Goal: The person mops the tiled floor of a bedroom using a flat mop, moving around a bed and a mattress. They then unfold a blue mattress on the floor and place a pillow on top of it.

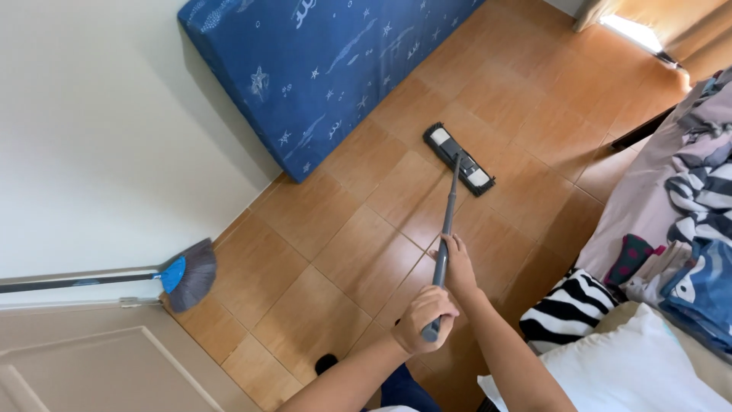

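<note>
Glossy tiled floor (328, 305), matt grey mop handle (448, 221)

You hold a grey-handled mop (446, 229) whose flat head is black with white pads, over orange-brown floor tiles (335, 259). The mattress (320, 69) is deep blue with pale stars. Your broom (187, 275) has grey bristles and a bright blue collar. One cushion (572, 305) wears black-and-white zebra stripes; the pillow (633, 374) is white.
</note>
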